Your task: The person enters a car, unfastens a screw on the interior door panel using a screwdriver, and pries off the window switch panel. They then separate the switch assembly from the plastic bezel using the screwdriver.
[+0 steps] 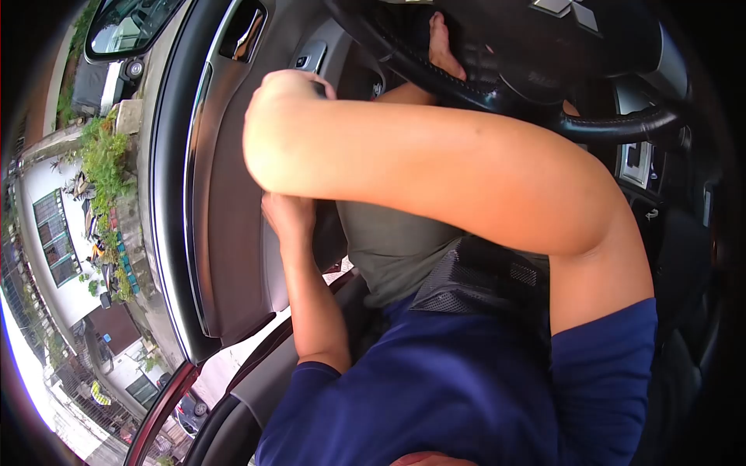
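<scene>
Brown car door panel with grey plastic and bright metal trim [233, 194]: at left of scene. Right hand [278, 113] at its far portion, fingers curled by a small dark part; left hand [289, 216] nearer, partly covered by the right. Grip of either: cannot be determined. Judged heavy, stiff, trim slippery; best held at a firm inner edge.

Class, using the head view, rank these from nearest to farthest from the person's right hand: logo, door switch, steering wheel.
1. Door switch: just beyond the right hand.
2. Steering wheel: its rim curves off to the right.
3. Logo: farther right, inside the rim.
</scene>
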